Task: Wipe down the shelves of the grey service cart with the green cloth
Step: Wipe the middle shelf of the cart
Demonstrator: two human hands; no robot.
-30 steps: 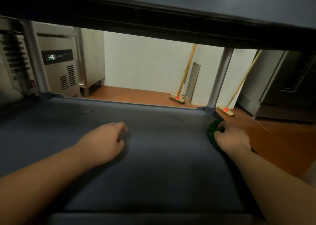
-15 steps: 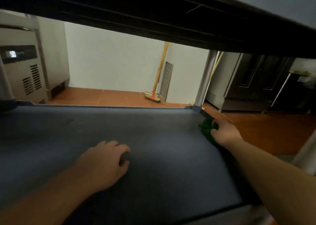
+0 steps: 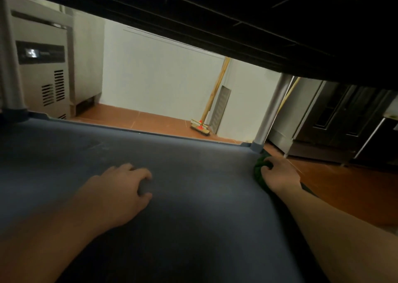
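We look in low between two shelves of the cart, our arms reaching over the grey shelf [image 3: 193, 175] while the dark underside of the upper shelf [image 3: 280, 24] fills the top of the view. Our right hand [image 3: 280, 175] sits at the shelf's right edge, near the far right corner, with its fingers curled round the cloth [image 3: 258, 170]; the green bundle shows only at the left side of the hand and lies on the shelf just short of the right post [image 3: 271, 110]. Our left hand [image 3: 120, 192] rests knuckles-up on the middle of the shelf, well apart from the cloth, its fingers bent and tips touching the surface, with nothing in it that we can see. The left post [image 3: 10, 67] stands at the far left corner. Faint pale scuffs mark the shelf toward the far left. Beyond the cart the floor [image 3: 344, 192] is orange-brown tile and the wall [image 3: 161, 78] is white. A steel unit [image 3: 43, 67] with vent slots and a small lit display stands at the left. A broom [image 3: 201, 127] leans against the wall with its head on the floor, beside a grey vent panel [image 3: 221, 108]. At the right stands a steel cabinet [image 3: 323, 119] with dark doors.
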